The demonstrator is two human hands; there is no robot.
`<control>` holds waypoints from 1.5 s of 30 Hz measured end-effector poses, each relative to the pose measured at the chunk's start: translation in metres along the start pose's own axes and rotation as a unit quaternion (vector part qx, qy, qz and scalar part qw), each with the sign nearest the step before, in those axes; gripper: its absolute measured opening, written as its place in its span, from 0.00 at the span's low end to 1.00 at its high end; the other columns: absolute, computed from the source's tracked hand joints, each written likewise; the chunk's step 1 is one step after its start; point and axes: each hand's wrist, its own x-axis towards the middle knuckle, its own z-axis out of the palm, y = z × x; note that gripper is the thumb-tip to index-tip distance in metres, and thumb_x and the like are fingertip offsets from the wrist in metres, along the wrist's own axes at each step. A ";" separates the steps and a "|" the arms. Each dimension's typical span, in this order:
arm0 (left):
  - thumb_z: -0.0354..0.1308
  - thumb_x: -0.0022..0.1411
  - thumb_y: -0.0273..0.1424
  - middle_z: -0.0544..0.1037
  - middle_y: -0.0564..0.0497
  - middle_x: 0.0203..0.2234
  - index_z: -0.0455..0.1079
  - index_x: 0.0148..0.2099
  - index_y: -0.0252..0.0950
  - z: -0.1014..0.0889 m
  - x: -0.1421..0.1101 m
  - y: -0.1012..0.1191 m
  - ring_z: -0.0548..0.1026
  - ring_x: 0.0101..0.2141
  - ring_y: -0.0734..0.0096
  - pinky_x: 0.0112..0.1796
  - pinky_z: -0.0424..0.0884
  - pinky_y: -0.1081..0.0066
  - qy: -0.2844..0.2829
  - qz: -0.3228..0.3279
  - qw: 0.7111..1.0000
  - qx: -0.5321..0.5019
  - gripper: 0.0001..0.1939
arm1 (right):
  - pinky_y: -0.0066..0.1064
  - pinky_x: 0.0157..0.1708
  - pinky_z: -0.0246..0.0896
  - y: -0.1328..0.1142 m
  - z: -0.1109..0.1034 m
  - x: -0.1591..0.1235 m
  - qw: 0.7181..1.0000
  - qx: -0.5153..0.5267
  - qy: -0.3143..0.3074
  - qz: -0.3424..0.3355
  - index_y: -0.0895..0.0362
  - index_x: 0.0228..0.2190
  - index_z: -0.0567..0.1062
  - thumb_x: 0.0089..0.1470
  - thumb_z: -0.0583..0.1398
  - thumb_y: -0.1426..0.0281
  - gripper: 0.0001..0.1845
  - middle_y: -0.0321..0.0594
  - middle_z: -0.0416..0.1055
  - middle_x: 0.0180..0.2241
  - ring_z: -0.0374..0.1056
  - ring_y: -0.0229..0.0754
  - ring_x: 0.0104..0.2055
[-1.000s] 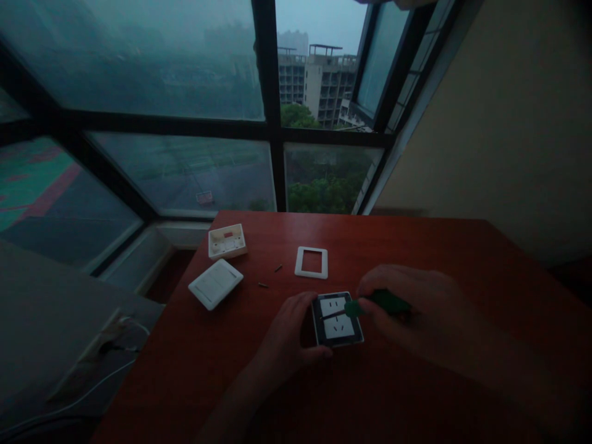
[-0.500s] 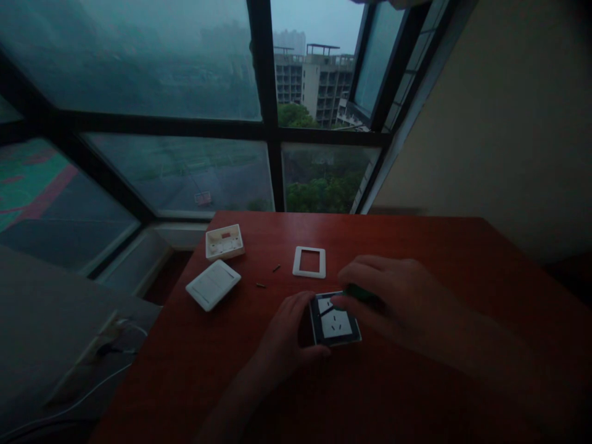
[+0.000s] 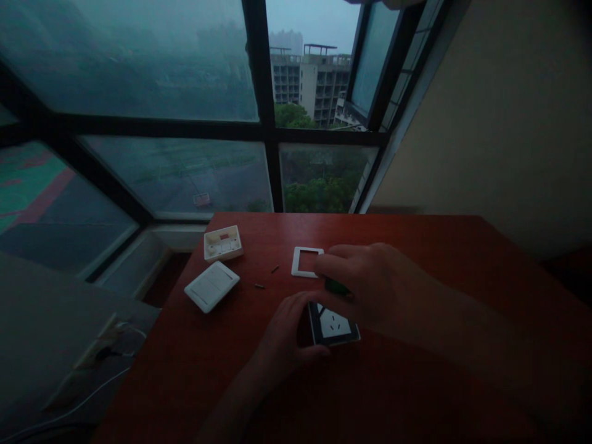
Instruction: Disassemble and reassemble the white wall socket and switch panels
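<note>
A wall socket (image 3: 335, 325) with a white face and dark surround lies on the table. My left hand (image 3: 284, 330) grips its left side, thumb at the near corner and fingers at the far one. Over the socket's far part, my right hand (image 3: 377, 287) is closed around the green handle of a screwdriver (image 3: 336, 287). A short piece of the dark shaft slants down across the socket's upper left; its tip is hard to make out. Just beyond the socket sits a white cover frame (image 3: 295, 262), partly covered by my right fingers.
On the left of the red-brown table (image 3: 185, 370) are a white back box (image 3: 224, 246) and a white switch panel (image 3: 211, 286). One small screw (image 3: 275, 269) and another screw (image 3: 259, 286) lie between these and the frame. Windows stand behind the table.
My right hand has shifted left and slightly away from me with the screwdriver, now overlapping the cover frame and hiding more of the socket. My left hand keeps its hold.
</note>
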 end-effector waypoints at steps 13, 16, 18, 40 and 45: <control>0.74 0.42 0.33 0.66 0.45 0.56 0.56 0.62 0.44 0.001 0.001 -0.002 0.65 0.55 0.50 0.53 0.64 0.53 0.008 0.005 1.000 -0.008 0.47 | 0.31 0.22 0.38 -0.002 -0.004 -0.007 0.997 -0.069 0.016 0.023 0.54 0.32 0.69 0.58 0.55 0.64 0.07 0.34 0.70 0.30 0.61 0.37 0.25; 0.72 0.44 0.32 0.65 0.44 0.58 0.56 0.61 0.43 0.001 0.001 -0.002 0.63 0.57 0.50 0.55 0.62 0.52 0.001 0.009 1.000 -0.008 0.44 | 0.30 0.23 0.43 -0.005 -0.006 -0.010 1.000 -0.028 0.001 0.008 0.54 0.34 0.69 0.54 0.58 0.68 0.04 0.36 0.71 0.35 0.64 0.37 0.30; 0.72 0.46 0.32 0.64 0.43 0.58 0.57 0.61 0.43 0.001 0.001 -0.002 0.63 0.57 0.49 0.55 0.61 0.50 -0.001 0.006 1.000 -0.005 0.42 | 0.30 0.24 0.45 -0.007 -0.007 -0.009 1.000 -0.006 -0.013 -0.010 0.54 0.37 0.69 0.54 0.57 0.70 0.06 0.36 0.72 0.38 0.66 0.38 0.32; 0.73 0.44 0.34 0.65 0.43 0.57 0.56 0.62 0.42 0.001 0.001 -0.003 0.64 0.56 0.50 0.54 0.63 0.51 0.008 0.012 1.000 0.000 0.45 | 0.30 0.23 0.45 -0.006 -0.009 -0.007 0.999 -0.022 -0.021 -0.011 0.54 0.37 0.69 0.55 0.56 0.69 0.06 0.38 0.71 0.40 0.66 0.38 0.32; 0.74 0.42 0.33 0.68 0.45 0.55 0.57 0.61 0.44 0.001 0.000 -0.002 0.66 0.54 0.47 0.52 0.66 0.50 0.009 -0.001 1.000 0.002 0.45 | 0.30 0.22 0.43 -0.006 -0.008 -0.005 0.998 -0.061 -0.004 0.015 0.54 0.39 0.70 0.59 0.55 0.64 0.08 0.37 0.73 0.34 0.67 0.39 0.29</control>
